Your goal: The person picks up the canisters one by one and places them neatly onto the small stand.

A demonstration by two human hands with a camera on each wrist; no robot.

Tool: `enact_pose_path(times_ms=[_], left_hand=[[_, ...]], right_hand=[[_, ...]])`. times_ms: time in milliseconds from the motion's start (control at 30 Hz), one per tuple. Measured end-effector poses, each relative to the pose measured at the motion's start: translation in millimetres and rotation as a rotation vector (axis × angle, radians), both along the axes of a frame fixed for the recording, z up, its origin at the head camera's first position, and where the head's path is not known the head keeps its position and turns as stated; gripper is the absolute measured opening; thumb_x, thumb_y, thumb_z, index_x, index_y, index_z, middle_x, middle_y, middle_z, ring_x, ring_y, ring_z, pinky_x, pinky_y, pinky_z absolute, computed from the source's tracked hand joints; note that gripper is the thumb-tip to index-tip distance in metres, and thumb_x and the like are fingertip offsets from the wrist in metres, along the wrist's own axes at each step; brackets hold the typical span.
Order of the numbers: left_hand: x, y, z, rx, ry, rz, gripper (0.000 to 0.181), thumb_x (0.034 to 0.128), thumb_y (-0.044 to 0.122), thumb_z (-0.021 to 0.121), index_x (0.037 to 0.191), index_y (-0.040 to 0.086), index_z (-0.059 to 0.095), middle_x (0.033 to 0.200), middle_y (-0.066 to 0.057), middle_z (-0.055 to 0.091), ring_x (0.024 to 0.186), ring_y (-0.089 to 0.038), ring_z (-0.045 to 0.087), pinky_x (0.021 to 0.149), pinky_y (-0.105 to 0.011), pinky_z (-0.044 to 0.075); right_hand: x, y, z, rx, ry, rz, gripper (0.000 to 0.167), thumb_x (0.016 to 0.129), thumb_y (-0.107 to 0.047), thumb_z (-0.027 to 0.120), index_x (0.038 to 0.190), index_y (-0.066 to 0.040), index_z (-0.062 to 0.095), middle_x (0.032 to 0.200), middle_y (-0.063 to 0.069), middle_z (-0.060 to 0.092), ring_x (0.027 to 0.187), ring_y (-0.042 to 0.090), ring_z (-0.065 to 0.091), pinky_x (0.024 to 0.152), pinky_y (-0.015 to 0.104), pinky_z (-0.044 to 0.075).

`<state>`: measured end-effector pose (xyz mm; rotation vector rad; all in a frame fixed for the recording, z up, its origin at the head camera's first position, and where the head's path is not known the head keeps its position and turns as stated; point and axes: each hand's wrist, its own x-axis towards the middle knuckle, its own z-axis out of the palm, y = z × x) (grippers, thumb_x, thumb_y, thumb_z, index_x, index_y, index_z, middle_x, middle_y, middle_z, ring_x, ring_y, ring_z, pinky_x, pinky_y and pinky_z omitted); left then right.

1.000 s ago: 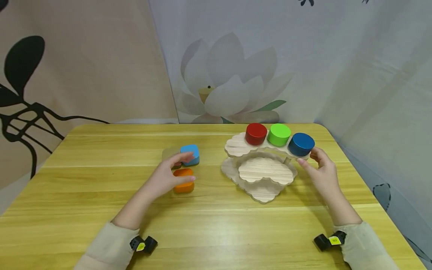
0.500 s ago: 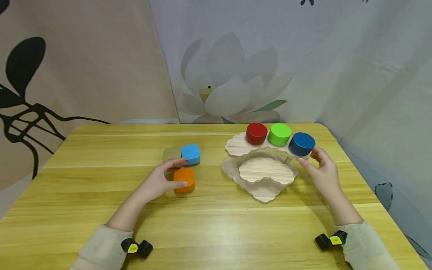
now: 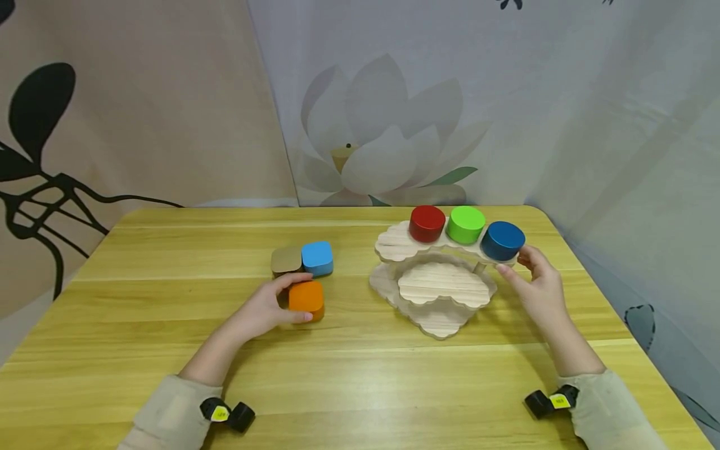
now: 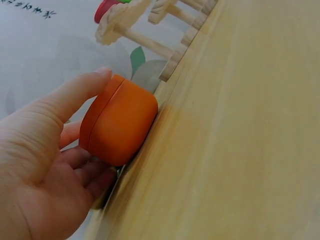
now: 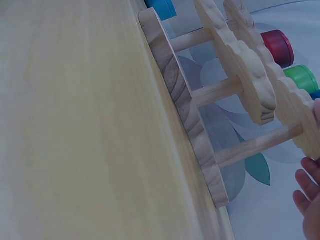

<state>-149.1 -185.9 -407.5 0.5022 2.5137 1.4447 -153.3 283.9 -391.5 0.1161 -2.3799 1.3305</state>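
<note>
My left hand (image 3: pixel 264 312) holds a small orange tin (image 3: pixel 306 297) that sits on the table, thumb at its near side and fingers at its far side. The left wrist view shows the tin's (image 4: pixel 122 120) rounded corners and lid seam. Just behind it a gold tin (image 3: pixel 286 258) and a light blue tin (image 3: pixel 317 257) stand side by side. On the right, my right hand (image 3: pixel 539 287) pinches the right end of the upper shelf of a tiered wooden stand (image 3: pixel 444 287). That shelf carries round red (image 3: pixel 427 224), green (image 3: pixel 465 225) and dark blue (image 3: pixel 503 241) tins.
The stand's lower shelf (image 3: pixel 441 283) and scalloped base (image 3: pixel 441 328) have no tins on them. Bare wooden tabletop (image 3: pixel 360 387) lies between my forearms. A patterned cloth backdrop (image 3: pixel 382 125) rises behind the table's back edge.
My left hand has drawn back from above the orange and light blue tins, then closed its thumb and fingers on the orange tin. The right hand stays on the stand.
</note>
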Motion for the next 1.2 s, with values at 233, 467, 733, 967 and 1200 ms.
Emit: enact_pose_path(times_ms=[233, 467, 733, 967, 1200], left_hand=[[-0.9, -0.2, -6.1, -0.021, -0.014, -0.005, 0.076, 0.0746, 0.029, 0.084, 0.140, 0.014, 0.048, 0.132, -0.011, 0.051, 0.113, -0.029, 0.048, 0.097, -0.050, 0.036], [-0.2, 2.2, -7.0, -0.019, -0.019, 0.009, 0.073, 0.0757, 0.028, 0.083, 0.139, 0.014, 0.049, 0.127, -0.009, 0.054, 0.106, -0.027, 0.052, 0.092, -0.046, 0.041], [0.7, 2.5, -7.2, 0.026, -0.034, 0.024, 0.069, 0.0754, 0.025, 0.083, 0.136, 0.013, 0.051, 0.124, -0.009, 0.055, 0.103, -0.027, 0.052, 0.090, -0.045, 0.042], [0.6, 4.4, -6.5, 0.035, -0.036, 0.055, 0.067, 0.0750, 0.026, 0.084, 0.134, 0.016, 0.053, 0.127, -0.009, 0.053, 0.106, -0.029, 0.051, 0.093, -0.049, 0.038], [0.2, 9.2, -1.5, 0.050, -0.035, 0.080, 0.068, 0.0754, 0.029, 0.083, 0.134, 0.016, 0.053, 0.132, -0.009, 0.050, 0.113, -0.029, 0.048, 0.097, -0.052, 0.036]], right_hand=[[1.3, -0.2, 0.2, -0.005, 0.001, 0.004, 0.044, 0.090, -0.007, 0.067, 0.130, 0.002, 0.053, 0.125, 0.010, 0.055, 0.108, 0.000, 0.043, 0.097, 0.026, 0.035], [1.3, 1.3, -0.7, -0.007, -0.022, -0.006, 0.047, 0.090, -0.010, 0.069, 0.131, 0.003, 0.051, 0.126, 0.010, 0.054, 0.109, 0.001, 0.043, 0.098, 0.030, 0.035], [1.5, -0.4, 1.0, 0.005, -0.004, 0.001, 0.046, 0.090, -0.008, 0.068, 0.131, 0.004, 0.052, 0.126, 0.011, 0.054, 0.108, 0.000, 0.043, 0.096, 0.025, 0.035], [0.7, -1.8, 1.6, 0.001, 0.010, 0.010, 0.044, 0.090, -0.005, 0.066, 0.130, 0.005, 0.052, 0.124, 0.010, 0.055, 0.108, -0.001, 0.043, 0.097, 0.025, 0.035], [1.0, -1.6, 2.2, -0.001, -0.021, -0.002, 0.049, 0.090, -0.011, 0.068, 0.133, 0.004, 0.051, 0.128, 0.015, 0.053, 0.110, 0.002, 0.043, 0.098, 0.030, 0.036]])
